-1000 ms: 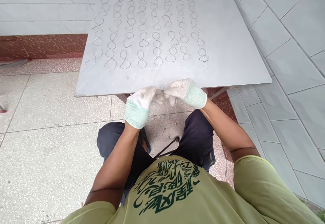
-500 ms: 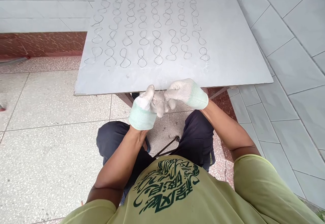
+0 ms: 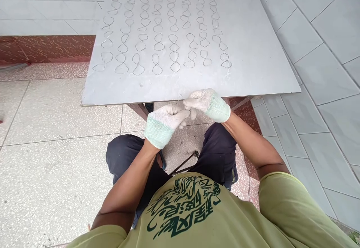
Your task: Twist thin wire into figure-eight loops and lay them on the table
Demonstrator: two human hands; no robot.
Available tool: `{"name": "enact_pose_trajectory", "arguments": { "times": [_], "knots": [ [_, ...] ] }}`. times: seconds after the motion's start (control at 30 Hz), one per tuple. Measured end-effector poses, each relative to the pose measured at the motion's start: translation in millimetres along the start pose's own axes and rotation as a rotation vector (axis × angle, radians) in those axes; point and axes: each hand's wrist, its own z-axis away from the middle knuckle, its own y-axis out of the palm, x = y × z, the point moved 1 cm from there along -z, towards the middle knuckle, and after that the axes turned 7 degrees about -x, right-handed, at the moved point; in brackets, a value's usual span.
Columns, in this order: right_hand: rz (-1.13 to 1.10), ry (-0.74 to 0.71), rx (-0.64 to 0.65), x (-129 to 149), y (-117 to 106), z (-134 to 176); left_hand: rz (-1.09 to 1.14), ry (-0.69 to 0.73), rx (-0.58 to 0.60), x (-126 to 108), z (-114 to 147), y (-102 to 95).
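Both my hands wear white gloves with pale green cuffs and meet at the table's front edge. A thin bent wire (image 3: 180,97) pokes up between them, most of it hidden by the fingers. My right hand (image 3: 203,102) pinches this wire between thumb and fingers. My left hand (image 3: 170,118) is closed in against the right fingertips, its thumb and forefinger pressed together at the wire's lower part. Beyond the hands, several rows of wire loops twisted into figure-eights (image 3: 174,61) lie on the grey-white tabletop (image 3: 253,68).
Tiled walls (image 3: 332,71) stand close on the right and at the back left. Below the table edge are a wooden table leg (image 3: 137,111), my knees in dark trousers (image 3: 123,152) and a dark metal rod (image 3: 184,161) between them. The floor (image 3: 62,173) is speckled stone.
My left hand has rolled over from palm up, fingers spread, to closed with its thumb and forefinger at the wire. The right hand keeps its pinch, nearly in place.
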Motion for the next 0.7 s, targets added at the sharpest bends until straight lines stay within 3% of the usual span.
{"name": "enact_pose_trajectory", "arguments": {
  "times": [0.17, 0.3, 0.5, 0.7],
  "knots": [
    [-0.009, 0.036, -0.025, 2.2, 3.1, -0.1, -0.085, 0.0, -0.074, 3.2, 1.1, -0.4],
    [-0.056, 0.021, 0.033, 4.8, -1.1, -0.9, 0.017, 0.008, -0.066, -6.4, 5.0, -3.6],
    [0.073, 0.006, 0.098, 3.3, -4.6, -3.4, 0.115, 0.053, -0.266, -15.1, 8.3, -7.7],
    [-0.148, 0.039, 0.082, -2.1, -7.8, -6.2, 0.11, 0.015, -0.431, -15.3, 8.2, -1.8]
  ]
}}
